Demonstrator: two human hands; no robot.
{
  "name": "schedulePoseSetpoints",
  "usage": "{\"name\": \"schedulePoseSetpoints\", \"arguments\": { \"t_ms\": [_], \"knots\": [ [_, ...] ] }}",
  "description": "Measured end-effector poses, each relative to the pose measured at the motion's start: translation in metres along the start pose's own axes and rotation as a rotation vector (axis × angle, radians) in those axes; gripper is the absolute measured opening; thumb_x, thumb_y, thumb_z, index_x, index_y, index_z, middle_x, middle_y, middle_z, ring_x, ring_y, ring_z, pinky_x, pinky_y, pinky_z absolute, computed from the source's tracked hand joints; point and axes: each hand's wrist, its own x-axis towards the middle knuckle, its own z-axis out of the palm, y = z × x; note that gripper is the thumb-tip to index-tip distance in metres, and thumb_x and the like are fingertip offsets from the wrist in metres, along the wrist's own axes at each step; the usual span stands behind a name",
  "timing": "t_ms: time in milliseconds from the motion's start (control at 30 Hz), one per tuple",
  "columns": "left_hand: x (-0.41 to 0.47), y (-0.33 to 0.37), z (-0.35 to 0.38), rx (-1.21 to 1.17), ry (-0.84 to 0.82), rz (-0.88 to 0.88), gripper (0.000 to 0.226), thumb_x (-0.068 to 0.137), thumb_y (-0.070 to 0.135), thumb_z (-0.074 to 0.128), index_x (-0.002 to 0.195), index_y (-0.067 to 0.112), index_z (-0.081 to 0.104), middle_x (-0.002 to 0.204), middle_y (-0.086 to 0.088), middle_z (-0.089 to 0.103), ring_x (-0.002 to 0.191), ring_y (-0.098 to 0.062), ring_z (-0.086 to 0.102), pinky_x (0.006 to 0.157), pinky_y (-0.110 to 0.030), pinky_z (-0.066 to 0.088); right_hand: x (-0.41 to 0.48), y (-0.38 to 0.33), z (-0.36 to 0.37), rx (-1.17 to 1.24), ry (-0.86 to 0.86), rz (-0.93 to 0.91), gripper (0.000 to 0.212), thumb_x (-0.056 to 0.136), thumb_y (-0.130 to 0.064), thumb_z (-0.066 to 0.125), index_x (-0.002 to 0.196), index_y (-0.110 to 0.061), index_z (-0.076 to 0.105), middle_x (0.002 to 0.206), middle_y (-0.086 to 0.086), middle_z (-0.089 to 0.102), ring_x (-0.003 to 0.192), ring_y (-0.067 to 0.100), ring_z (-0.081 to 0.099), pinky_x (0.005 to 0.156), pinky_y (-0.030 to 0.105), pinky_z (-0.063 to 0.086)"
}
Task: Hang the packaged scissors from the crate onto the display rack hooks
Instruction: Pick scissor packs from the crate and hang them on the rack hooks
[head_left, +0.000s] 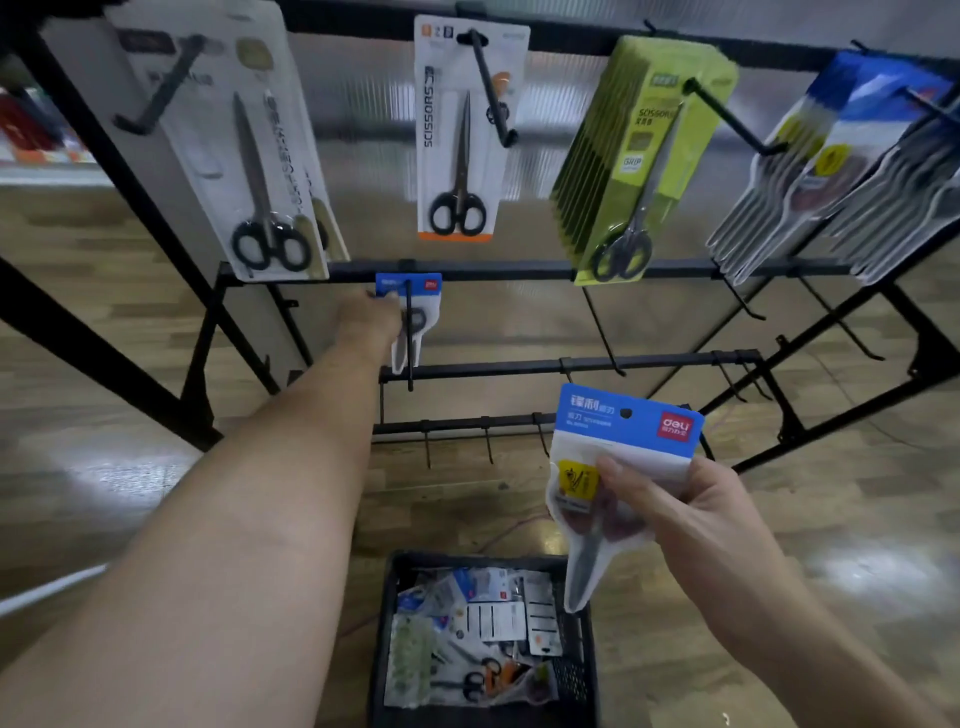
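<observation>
A shop: display rack (519, 270) hooks hung with packaged scissors (457, 135).

Wooden floor (857, 545) carries black crate (387, 623) below right hand (691, 519); rack (519, 270) stands beyond both hands.

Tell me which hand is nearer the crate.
Right. The right hand holds a blue-topped pack just above the crate, up and to its right. The left hand is far up at the rack, on a pack on a hook.
</observation>
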Motion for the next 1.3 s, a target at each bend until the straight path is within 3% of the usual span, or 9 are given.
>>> {"name": "schedulePoseSetpoints", "arguments": {
  "t_ms": [67, 167, 300, 400, 533, 667, 767, 1033, 1300],
  "knots": [
    [-0.017, -0.007, 0.002, 0.059, 0.014, -0.02, 0.038, 0.099, 0.03, 0.06, 0.129, 0.006, 0.059, 0.121, -0.013, 0.065, 0.114, -0.036, 0.064, 0.084, -0.038, 0.049, 0.004, -0.005, -0.013, 0.034, 0.019, -0.006, 0.026, 0.086, -0.032, 0.07, 0.102, -0.013, 0.077, 0.087, 0.01, 0.078, 0.073, 0.026, 0.069, 0.067, 0.025, 0.056],
    [-0.061, -0.026, 0.007, 0.102, 0.095, -0.01, 0.028, 0.103, 0.02, 0.048, 0.114, 0.001, 0.065, 0.111, -0.019, 0.067, 0.097, -0.037, 0.064, 0.076, -0.036, 0.047, 0.014, -0.01, -0.044, 0.079, 0.087, -0.044, 0.026, 0.084, -0.031, 0.069, 0.098, -0.01, 0.076, 0.078, 0.009, 0.077, 0.064, 0.018, 0.067, 0.06, 0.022, 0.053],
    [-0.136, -0.037, 0.016, 0.243, 0.199, 0.1, 0.028, 0.098, 0.035, 0.051, 0.109, 0.013, 0.063, 0.105, -0.008, 0.065, 0.1, -0.035, 0.06, 0.087, -0.047, 0.053, 0.037, -0.023, -0.106, 0.144, 0.156, -0.123, 0.018, 0.091, -0.022, 0.067, 0.084, -0.007, 0.074, 0.068, 0.004, 0.074, 0.059, 0.011, 0.067, 0.054, 0.015, 0.05],
    [-0.199, -0.001, 0.058, 0.315, 0.213, 0.201, 0.027, 0.096, 0.027, 0.059, 0.119, 0.012, 0.063, 0.118, -0.011, 0.063, 0.109, -0.033, 0.057, 0.085, -0.039, 0.044, 0.06, -0.039, -0.16, 0.213, 0.136, -0.185, 0.013, 0.094, -0.016, 0.065, 0.09, -0.006, 0.073, 0.072, 0.006, 0.076, 0.062, 0.01, 0.071, 0.054, 0.015, 0.052],
    [-0.266, 0.071, 0.139, 0.321, 0.081, 0.326, 0.034, 0.101, 0.028, 0.061, 0.134, 0.032, 0.055, 0.133, 0.014, 0.051, 0.125, -0.007, 0.048, 0.099, -0.026, 0.039, 0.094, -0.072, -0.227, 0.198, 0.089, -0.372, 0.02, 0.096, -0.017, 0.063, 0.08, -0.005, 0.069, 0.058, 0.001, 0.069, 0.051, 0.007, 0.063, 0.048, 0.016, 0.049],
    [-0.305, 0.145, 0.205, 0.347, 0.069, 0.354, 0.038, 0.102, 0.032, 0.057, 0.139, 0.035, 0.052, 0.135, 0.019, 0.049, 0.127, -0.005, 0.049, 0.099, -0.02, 0.036, 0.11, -0.099, -0.277, 0.275, 0.043, -0.438, 0.03, 0.102, -0.011, 0.056, 0.074, -0.006, 0.064, 0.048, -0.005, 0.061, 0.039, 0.002, 0.055, 0.04, 0.015, 0.042],
    [-0.322, 0.179, 0.231, 0.429, 0.067, 0.381, 0.038, 0.103, 0.034, 0.057, 0.14, 0.035, 0.053, 0.14, 0.018, 0.051, 0.13, -0.006, 0.049, 0.097, -0.017, 0.035, 0.12, -0.105, -0.301, 0.324, 0.019, -0.448, 0.021, 0.102, -0.014, 0.058, 0.085, -0.007, 0.066, 0.052, -0.005, 0.065, 0.041, 0.001, 0.058, 0.04, 0.015, 0.043],
    [-0.351, 0.212, 0.247, 0.509, 0.132, 0.363, 0.03, 0.1, 0.039, 0.059, 0.13, 0.037, 0.058, 0.133, 0.017, 0.06, 0.124, -0.008, 0.057, 0.103, -0.039, 0.051, 0.135, -0.102, -0.319, 0.394, -0.177, -0.398, 0.014, 0.1, -0.02, 0.063, 0.096, -0.009, 0.071, 0.077, 0.005, 0.077, 0.067, 0.016, 0.074, 0.055, 0.021, 0.055],
    [-0.37, 0.229, 0.244, 0.638, 0.274, 0.385, 0.038, 0.101, 0.035, 0.056, 0.139, 0.034, 0.052, 0.136, 0.016, 0.056, 0.127, -0.009, 0.052, 0.107, -0.041, 0.047, 0.151, -0.109, -0.318, 0.379, -0.313, -0.373, 0.009, 0.098, -0.021, 0.066, 0.103, -0.015, 0.071, 0.094, -0.001, 0.08, 0.087, 0.014, 0.077, 0.069, 0.023, 0.06]
  ]
}}
